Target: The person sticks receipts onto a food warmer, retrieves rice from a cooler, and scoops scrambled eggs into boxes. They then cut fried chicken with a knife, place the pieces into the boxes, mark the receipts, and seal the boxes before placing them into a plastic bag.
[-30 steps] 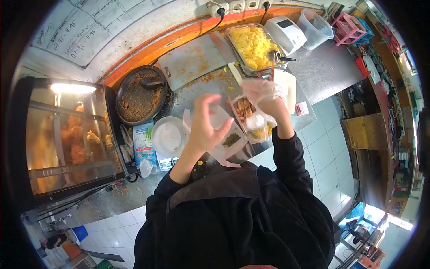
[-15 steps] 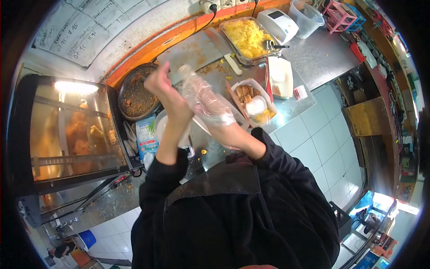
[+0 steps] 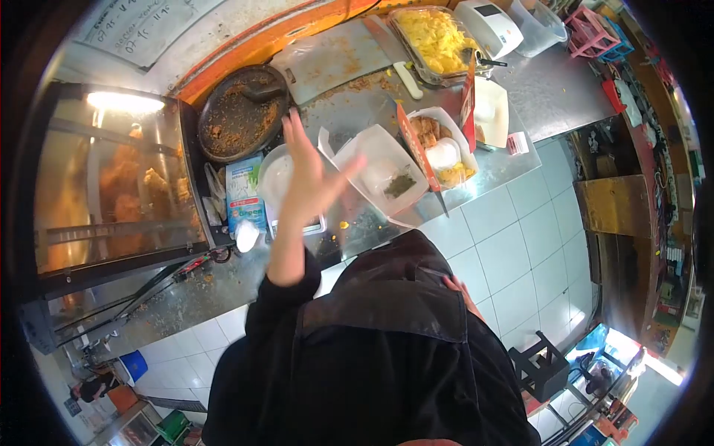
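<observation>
My left hand (image 3: 309,182) is bare and raised over the counter with its fingers apart, holding nothing. Beneath and beside it are a white round bowl (image 3: 274,178) and an open paper food box (image 3: 364,160) with some dark green bits (image 3: 400,185) inside. Low beside my black apron, my right hand (image 3: 462,293) shows only in part; its visible fingers look bare and stretched out. Right of the first box stands another food box (image 3: 470,165) with browned meat pieces (image 3: 427,131), a white rounded mound (image 3: 443,154) and yellow food (image 3: 457,175).
A dark stone mortar (image 3: 223,123) with a pestle (image 3: 265,91) stands at the back left, near a lit glass display case (image 3: 119,189). Behind are a cutting board (image 3: 335,63), a white-handled knife (image 3: 407,79) and a tray of yellow food (image 3: 435,44). A blue-white packet (image 3: 244,197) lies left.
My hands have come apart; the right has dropped to my side and the clear plastic glove on it is no longer visible. The open box with green bits is now uncovered to view.
</observation>
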Demonstrator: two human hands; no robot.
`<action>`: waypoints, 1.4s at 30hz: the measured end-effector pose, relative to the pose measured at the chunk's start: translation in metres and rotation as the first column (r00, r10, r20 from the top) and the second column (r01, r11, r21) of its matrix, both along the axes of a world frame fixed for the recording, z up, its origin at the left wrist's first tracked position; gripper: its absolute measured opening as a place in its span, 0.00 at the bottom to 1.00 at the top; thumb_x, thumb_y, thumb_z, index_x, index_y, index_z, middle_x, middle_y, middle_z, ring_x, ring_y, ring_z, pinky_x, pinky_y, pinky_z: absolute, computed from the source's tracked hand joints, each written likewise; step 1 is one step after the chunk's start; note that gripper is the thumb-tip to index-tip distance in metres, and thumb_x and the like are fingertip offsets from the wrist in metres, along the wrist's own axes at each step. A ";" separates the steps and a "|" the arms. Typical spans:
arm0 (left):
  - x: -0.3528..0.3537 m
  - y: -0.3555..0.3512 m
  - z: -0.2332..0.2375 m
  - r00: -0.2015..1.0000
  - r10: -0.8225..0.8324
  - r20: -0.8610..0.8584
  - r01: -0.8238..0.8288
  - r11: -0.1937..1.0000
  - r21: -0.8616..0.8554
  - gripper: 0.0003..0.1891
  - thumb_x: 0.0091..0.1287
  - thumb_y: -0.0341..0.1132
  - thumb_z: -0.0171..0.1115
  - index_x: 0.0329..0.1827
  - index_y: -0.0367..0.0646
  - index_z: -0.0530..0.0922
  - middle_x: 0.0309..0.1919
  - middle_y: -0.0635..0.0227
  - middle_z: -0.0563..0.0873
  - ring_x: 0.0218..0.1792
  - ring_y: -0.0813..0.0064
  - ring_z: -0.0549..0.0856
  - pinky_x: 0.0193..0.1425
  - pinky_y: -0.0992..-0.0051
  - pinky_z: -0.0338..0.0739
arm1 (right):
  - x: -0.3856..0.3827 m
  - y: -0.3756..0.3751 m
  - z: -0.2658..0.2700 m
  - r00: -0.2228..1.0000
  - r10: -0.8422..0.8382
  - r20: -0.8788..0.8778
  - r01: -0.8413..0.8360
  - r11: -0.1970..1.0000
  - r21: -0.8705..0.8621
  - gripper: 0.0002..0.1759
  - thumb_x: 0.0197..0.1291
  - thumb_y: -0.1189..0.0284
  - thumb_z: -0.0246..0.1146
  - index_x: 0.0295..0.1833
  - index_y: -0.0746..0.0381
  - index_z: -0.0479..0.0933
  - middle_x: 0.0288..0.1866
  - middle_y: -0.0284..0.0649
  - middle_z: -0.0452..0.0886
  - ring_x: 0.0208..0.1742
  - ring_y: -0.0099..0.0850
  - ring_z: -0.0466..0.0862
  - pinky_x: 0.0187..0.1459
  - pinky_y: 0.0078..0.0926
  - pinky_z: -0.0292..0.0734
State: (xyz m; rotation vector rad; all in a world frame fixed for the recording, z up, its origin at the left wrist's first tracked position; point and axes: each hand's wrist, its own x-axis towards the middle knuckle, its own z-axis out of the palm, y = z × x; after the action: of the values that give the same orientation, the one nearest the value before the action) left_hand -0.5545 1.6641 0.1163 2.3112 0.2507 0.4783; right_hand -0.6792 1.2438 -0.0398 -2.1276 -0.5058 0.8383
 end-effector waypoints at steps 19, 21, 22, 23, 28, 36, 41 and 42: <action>-0.014 -0.107 -0.045 0.682 0.638 0.357 -0.602 0.767 -0.222 0.15 0.58 0.30 0.64 0.46 0.39 0.72 0.48 0.61 0.75 0.45 0.74 0.76 0.41 0.77 0.74 | 0.294 0.014 0.070 0.878 0.064 0.474 -0.057 0.998 -0.029 0.15 0.53 0.71 0.62 0.48 0.60 0.78 0.26 0.40 0.77 0.25 0.30 0.75 0.29 0.29 0.71; -0.047 -0.098 -0.045 0.564 0.740 0.366 -0.729 0.655 -0.201 0.07 0.58 0.28 0.63 0.37 0.38 0.76 0.40 0.64 0.79 0.38 0.79 0.79 0.34 0.79 0.76 | 0.290 0.022 0.059 0.849 0.131 0.512 -0.223 0.967 0.122 0.17 0.50 0.75 0.64 0.49 0.59 0.78 0.24 0.39 0.75 0.24 0.29 0.74 0.28 0.28 0.70; -0.067 -0.089 -0.047 0.510 0.820 0.258 -0.757 0.571 -0.319 0.07 0.60 0.33 0.62 0.33 0.38 0.76 0.32 0.66 0.79 0.29 0.80 0.77 0.27 0.79 0.72 | 0.283 0.026 0.058 0.830 0.162 0.534 -0.288 0.944 0.160 0.18 0.49 0.76 0.64 0.49 0.59 0.78 0.23 0.39 0.75 0.23 0.30 0.74 0.27 0.28 0.70; -0.085 -0.081 -0.040 0.462 0.875 0.146 -0.766 0.477 -0.432 0.11 0.62 0.38 0.62 0.29 0.38 0.77 0.23 0.69 0.79 0.20 0.81 0.76 0.21 0.79 0.68 | 0.277 0.030 0.062 0.791 0.179 0.585 -0.346 0.919 0.187 0.15 0.49 0.77 0.65 0.46 0.61 0.79 0.23 0.39 0.74 0.22 0.29 0.72 0.27 0.27 0.68; -0.175 0.007 0.092 0.122 0.841 0.528 -0.629 0.477 -0.614 0.16 0.71 0.43 0.48 0.41 0.38 0.76 0.14 0.70 0.75 0.10 0.82 0.74 0.14 0.81 0.66 | 0.287 0.012 0.047 0.774 0.265 0.575 -0.440 0.879 0.187 0.07 0.53 0.77 0.62 0.39 0.64 0.80 0.27 0.42 0.76 0.25 0.33 0.74 0.28 0.27 0.69; -0.243 0.186 0.290 -0.048 0.651 0.758 -0.536 0.623 -0.569 0.21 0.61 0.35 0.60 0.53 0.37 0.64 0.35 0.61 0.80 0.35 0.65 0.84 0.34 0.70 0.80 | 0.249 0.017 0.066 0.882 0.043 0.470 -0.189 0.945 0.268 0.14 0.54 0.79 0.58 0.48 0.65 0.77 0.38 0.46 0.77 0.39 0.37 0.77 0.30 0.27 0.72; -0.245 0.211 0.313 -0.034 0.745 0.667 -0.427 0.592 -0.683 0.32 0.52 0.38 0.70 0.54 0.40 0.59 0.33 0.66 0.78 0.23 0.74 0.82 0.17 0.79 0.67 | 0.226 0.011 0.046 0.913 0.097 0.396 -0.176 0.969 0.170 0.17 0.52 0.81 0.58 0.51 0.64 0.75 0.45 0.46 0.78 0.43 0.39 0.78 0.33 0.28 0.73; -0.243 0.218 0.311 -0.098 0.753 0.651 -0.436 0.556 -0.708 0.27 0.51 0.38 0.71 0.48 0.42 0.64 0.29 0.67 0.77 0.19 0.76 0.79 0.16 0.79 0.65 | 0.220 0.008 0.045 0.918 0.081 0.389 -0.154 0.975 0.161 0.17 0.52 0.81 0.58 0.51 0.64 0.75 0.45 0.46 0.78 0.43 0.39 0.78 0.33 0.28 0.73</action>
State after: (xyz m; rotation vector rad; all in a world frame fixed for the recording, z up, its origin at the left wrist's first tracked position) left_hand -0.7974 1.8818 0.4278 1.0135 0.7212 2.1047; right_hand -0.4591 1.2521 0.0049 -2.1013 -0.8871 0.4146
